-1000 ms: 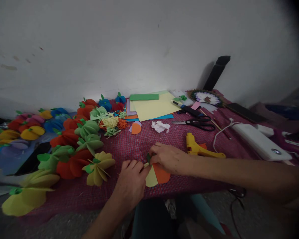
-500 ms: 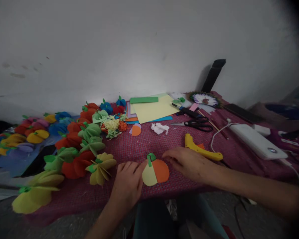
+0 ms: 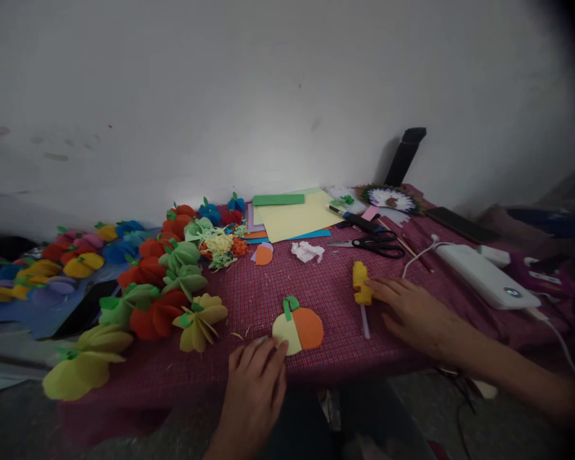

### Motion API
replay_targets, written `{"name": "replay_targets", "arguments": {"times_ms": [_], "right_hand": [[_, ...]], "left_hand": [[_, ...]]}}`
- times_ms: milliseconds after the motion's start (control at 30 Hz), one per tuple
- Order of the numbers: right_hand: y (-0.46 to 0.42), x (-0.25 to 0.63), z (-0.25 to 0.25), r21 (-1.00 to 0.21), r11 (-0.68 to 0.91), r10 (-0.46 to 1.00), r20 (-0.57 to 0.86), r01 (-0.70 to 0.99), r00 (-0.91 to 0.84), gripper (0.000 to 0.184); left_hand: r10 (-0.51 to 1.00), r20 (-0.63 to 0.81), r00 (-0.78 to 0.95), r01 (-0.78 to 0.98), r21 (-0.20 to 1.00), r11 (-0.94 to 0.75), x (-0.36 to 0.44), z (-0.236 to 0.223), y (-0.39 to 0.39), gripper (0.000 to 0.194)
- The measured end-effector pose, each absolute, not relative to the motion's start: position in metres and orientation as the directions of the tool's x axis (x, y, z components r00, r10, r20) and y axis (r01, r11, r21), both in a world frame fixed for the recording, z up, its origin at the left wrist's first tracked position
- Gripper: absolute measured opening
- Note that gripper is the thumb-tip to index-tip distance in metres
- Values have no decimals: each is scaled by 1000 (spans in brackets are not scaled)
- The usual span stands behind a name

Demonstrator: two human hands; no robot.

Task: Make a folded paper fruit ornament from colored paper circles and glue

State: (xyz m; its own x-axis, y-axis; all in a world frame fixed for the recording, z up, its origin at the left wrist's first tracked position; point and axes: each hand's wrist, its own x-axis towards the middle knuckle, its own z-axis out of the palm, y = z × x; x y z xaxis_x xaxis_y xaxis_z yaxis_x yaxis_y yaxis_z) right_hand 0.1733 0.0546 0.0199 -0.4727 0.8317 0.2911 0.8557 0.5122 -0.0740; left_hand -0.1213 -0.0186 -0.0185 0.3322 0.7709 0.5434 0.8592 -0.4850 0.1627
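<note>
On the checked cloth lies a flat paper pumpkin (image 3: pixel 308 328), half pale yellow and half orange, with a green stem and leaf at its top. My left hand (image 3: pixel 256 380) rests at its lower left edge, fingers stretched out and holding nothing. To the right, my right hand (image 3: pixel 412 313) has its fingers closed on a yellow glue gun (image 3: pixel 361 281). A whitish glue stick (image 3: pixel 365 322) pokes out of the gun toward me. The gun's handle is mostly hidden by the fingers.
Folded paper pumpkins (image 3: pixel 156 313) crowd the left side. Behind are coloured sheets (image 3: pixel 297 220), crumpled white paper (image 3: pixel 307 251), black scissors (image 3: pixel 378 244) and a cutter (image 3: pixel 361 220). A white power bank (image 3: pixel 483 276) with cables sits at the right.
My right hand has left the pumpkin's stem, moved right and taken hold of the glue gun, which has turned. My left hand has slid down to the pumpkin's lower left edge.
</note>
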Motion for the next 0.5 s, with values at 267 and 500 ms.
{"name": "replay_targets", "arguments": {"times_ms": [267,500], "right_hand": [[85,208,-14,25,450,884,128,892,-450,55],[90,202,-6,24,449,885,126,893,-448,48]], "left_hand": [[790,504,350,855,173,-489,-127,-24,-17,30],[813,440,381,847,187,-498,-128,-5,6,30]]}}
